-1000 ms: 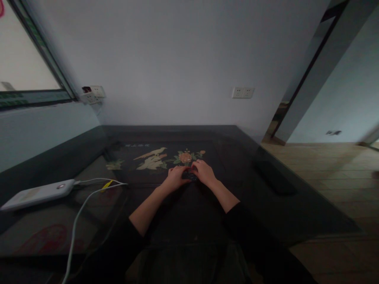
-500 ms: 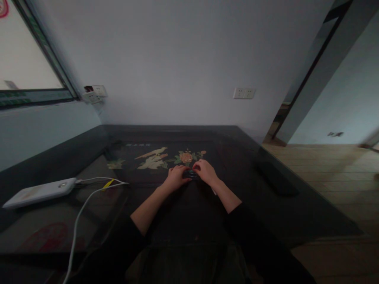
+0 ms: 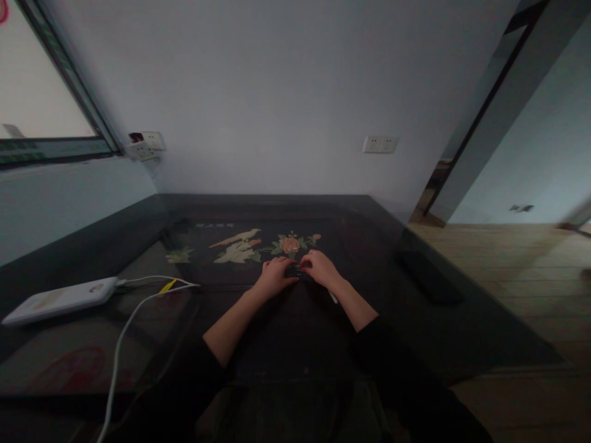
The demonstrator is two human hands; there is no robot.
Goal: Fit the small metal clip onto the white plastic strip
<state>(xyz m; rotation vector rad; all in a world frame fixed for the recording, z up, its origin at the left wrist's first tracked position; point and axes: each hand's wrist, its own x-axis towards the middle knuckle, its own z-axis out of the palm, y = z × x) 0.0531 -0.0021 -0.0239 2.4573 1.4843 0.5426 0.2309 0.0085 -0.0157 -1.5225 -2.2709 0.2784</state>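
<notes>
A small dark object with lighter marks across its top (image 3: 297,271) lies between my hands at the middle of the table; its kind is too dim and small to make out. My left hand (image 3: 274,275) is closed on its left side, thumb at the near edge and fingers at the far edge. With fingertips pinched together, my right hand (image 3: 319,267) is at the object's right end. What the right fingertips hold, if anything, is hidden. Partly under my right wrist shows the tip of a thin white item (image 3: 333,298).
The dark glossy table (image 3: 277,344) has a bird-and-flower picture (image 3: 290,245) on it. To the left lies a white power bank (image 3: 62,300) with a white cable (image 3: 120,344) trailing off the near edge. A flat black item (image 3: 429,277) rests at the right. Behind stands a wall (image 3: 268,111).
Both hands stay around the dark object, with only a very slight shift of the right hand. The view has moved slightly.
</notes>
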